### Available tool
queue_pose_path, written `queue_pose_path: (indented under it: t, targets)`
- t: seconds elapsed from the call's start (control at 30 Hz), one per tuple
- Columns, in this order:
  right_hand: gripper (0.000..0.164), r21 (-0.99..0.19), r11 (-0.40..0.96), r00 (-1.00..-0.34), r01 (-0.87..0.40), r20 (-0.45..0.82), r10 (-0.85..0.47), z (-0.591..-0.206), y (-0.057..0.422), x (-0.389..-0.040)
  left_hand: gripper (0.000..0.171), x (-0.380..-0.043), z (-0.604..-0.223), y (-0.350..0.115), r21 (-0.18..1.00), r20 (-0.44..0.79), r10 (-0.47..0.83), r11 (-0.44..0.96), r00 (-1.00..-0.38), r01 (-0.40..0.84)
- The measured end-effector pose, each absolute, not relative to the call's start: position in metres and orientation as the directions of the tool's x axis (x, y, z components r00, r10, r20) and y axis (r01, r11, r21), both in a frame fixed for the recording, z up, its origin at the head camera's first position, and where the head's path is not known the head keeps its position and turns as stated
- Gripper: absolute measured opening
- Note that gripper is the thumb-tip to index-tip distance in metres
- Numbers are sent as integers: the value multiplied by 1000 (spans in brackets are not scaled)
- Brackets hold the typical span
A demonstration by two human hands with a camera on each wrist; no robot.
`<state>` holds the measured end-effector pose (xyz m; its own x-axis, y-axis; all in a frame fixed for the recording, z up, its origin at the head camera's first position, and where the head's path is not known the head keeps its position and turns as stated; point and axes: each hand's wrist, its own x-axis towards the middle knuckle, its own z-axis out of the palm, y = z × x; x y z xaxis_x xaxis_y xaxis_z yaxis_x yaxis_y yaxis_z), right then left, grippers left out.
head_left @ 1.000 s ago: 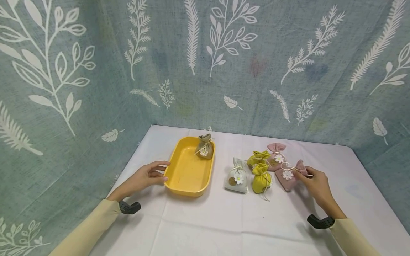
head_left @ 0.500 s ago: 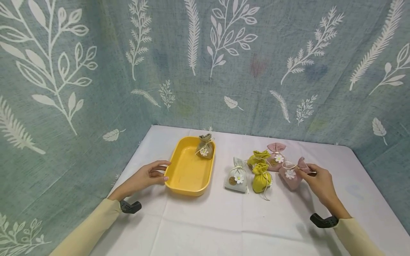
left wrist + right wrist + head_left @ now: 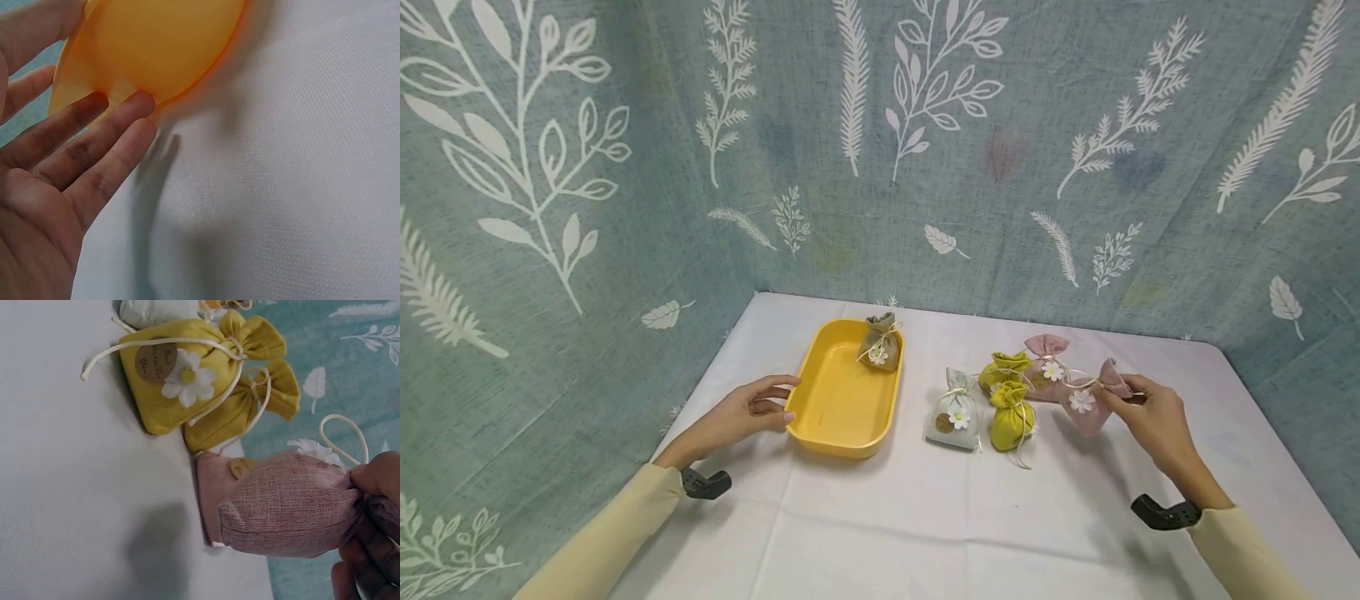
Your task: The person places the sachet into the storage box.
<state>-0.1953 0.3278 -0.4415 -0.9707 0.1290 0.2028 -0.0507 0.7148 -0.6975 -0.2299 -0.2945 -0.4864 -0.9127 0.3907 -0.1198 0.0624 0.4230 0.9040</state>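
Observation:
My right hand (image 3: pixel 1159 419) pinches the gathered neck of a pink drawstring pouch (image 3: pixel 1086 410) with a white flower. In the right wrist view, this pouch (image 3: pixel 290 506) hangs tilted above the table, in front of another pink pouch (image 3: pixel 212 487). At the left, the extended fingers of my left hand (image 3: pixel 745 417) touch the near-left side of a yellow tray (image 3: pixel 842 452). The left wrist view shows these fingers (image 3: pixel 134 109) spread against its outer wall. A brown pouch (image 3: pixel 880 343) with a flower leans in the tray's far right corner.
Between tray and right hand stand a pale grey pouch (image 3: pixel 953 417) and two yellow-green pouches, one in front (image 3: pixel 1012 421) and one behind (image 3: pixel 1000 373). The resting pink pouch (image 3: pixel 1047 346) is behind them. A leaf-patterned curtain (image 3: pixel 970 208) borders the white table (image 3: pixel 880 533).
My right hand has lifted the pink pouch slightly off the table and moved it a little to the right. My left hand and the tray stay nearly still.

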Motion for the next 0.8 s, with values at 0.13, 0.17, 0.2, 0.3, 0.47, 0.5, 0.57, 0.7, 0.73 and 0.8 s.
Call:
queue_pose_path:
  t: [0.13, 0.17, 0.2, 0.3, 0.47, 0.5, 0.57, 0.7, 0.73, 0.8]
  targets:
    - [56, -691, 720, -972, -62, 207, 115, -438, 325, -195, 65, -228, -486, -295, 897, -116, 396, 436, -911, 75]
    - [56, -690, 720, -972, -66, 209, 110, -437, 325, -195, 66, -228, -486, -295, 897, -116, 396, 436, -911, 76]
    - [56, -689, 722, -972, -71, 211, 106, -436, 324, -194, 67, -228, -486, -295, 895, -116, 396, 439, -911, 76]
    - [56, -683, 726, -971, -80, 217, 97, -433, 322, -194, 67, -228, -486, -294, 899, -115, 402, 431, -908, 77]
    - [56, -676, 732, -969, -88, 227, 94, -427, 316, -195, 67, -228, -486, -293, 900, -113, 399, 429, -910, 76]
    - [56, -674, 733, -969, -90, 229, 92, -426, 315, -195, 67, -228, -486, -293, 899, -114, 397, 431, -911, 76]
    - [55, -669, 737, -968, -97, 235, 86, -425, 313, -196, 67, -228, -486, -293, 899, -115, 395, 432, -912, 74]
    - [52, -664, 738, -965, -122, 253, 68, -421, 309, -197, 67, -228, -486, -293, 898, -116, 391, 434, -913, 72]
    - [51, -663, 737, -964, -130, 259, 63, -420, 308, -197, 68, -228, -486, -294, 897, -116, 389, 437, -914, 72]
    - [50, -667, 731, -963, -143, 265, 54, -418, 306, -198, 68, -227, -486, -294, 894, -118, 385, 442, -915, 70]
